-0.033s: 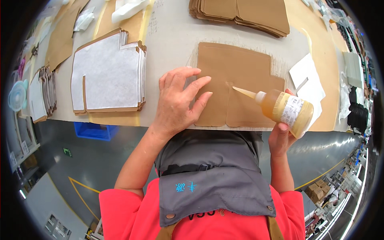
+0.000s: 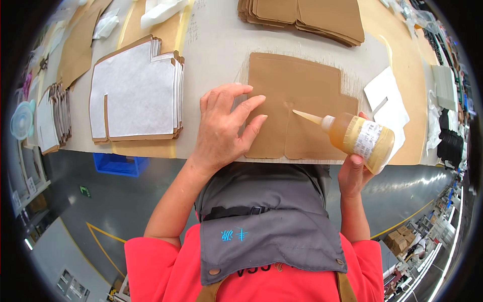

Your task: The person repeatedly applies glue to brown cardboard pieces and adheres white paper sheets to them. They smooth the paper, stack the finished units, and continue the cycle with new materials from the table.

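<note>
While the stack of white-faced, brown-edged cut panels (image 2: pixel 136 90) is sitting untouched well off to the outer side of the left hand (image 2: pixel 224 126), that hand is lying flat, fingers spread and gripping nothing, pressing down the near left part of the brown cut leather panel (image 2: pixel 302 95) on the pale work table (image 2: pixel 216 45). Its fingertips are reaching toward the small notch at the panel's middle. Just beyond those fingertips, the tapered nozzle of the amber glue bottle (image 2: pixel 359 137) is touching the panel close to that notch. The right hand (image 2: pixel 354 171) is wrapped closed around the bottle's body from below, tilting it so the tip is pointing toward the left hand.

To my eye, doing this well is calling for a light, even squeeze, the tip being kept low on the surface and drawn steadily along the slit, while the flat palm is holding the piece from sliding. Fingers are best staying clear of the wet line. Past the bottle, white paper pieces (image 2: pixel 387 95) are lying near; a pile of brown panels (image 2: pixel 307 17) is resting farther back.
</note>
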`<action>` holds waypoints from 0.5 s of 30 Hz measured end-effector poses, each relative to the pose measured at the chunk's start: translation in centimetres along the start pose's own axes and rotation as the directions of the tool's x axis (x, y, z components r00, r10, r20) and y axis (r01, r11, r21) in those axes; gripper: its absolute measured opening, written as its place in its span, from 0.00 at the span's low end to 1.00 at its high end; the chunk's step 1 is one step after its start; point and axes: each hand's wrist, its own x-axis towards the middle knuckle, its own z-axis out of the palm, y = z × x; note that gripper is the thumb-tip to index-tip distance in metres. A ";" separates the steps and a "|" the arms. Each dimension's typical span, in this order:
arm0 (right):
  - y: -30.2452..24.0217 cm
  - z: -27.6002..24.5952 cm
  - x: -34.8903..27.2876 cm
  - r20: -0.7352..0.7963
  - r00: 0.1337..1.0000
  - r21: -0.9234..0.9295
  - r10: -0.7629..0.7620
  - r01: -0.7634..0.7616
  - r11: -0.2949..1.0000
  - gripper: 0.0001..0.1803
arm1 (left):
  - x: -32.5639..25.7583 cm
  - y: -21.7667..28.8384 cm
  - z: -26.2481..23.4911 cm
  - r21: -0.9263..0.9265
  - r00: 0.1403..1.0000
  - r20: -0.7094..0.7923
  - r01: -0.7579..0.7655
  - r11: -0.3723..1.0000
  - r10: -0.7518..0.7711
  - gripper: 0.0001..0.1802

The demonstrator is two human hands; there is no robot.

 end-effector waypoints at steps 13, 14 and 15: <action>-0.9 -1.9 -2.8 0.051 0.996 0.023 0.069 -0.071 0.997 0.53 | -0.2 -0.1 0.2 0.019 0.999 -0.037 -0.017 1.000 0.018 0.18; -1.0 -2.0 -3.1 0.025 0.994 0.023 0.102 -0.103 0.994 0.56 | -0.3 -0.1 0.3 0.020 0.999 -0.038 -0.016 1.000 0.017 0.18; -1.2 -2.0 -3.3 -0.001 0.991 0.024 0.133 -0.133 0.991 0.58 | -0.3 -0.1 0.3 0.023 0.999 -0.039 -0.017 1.000 0.018 0.18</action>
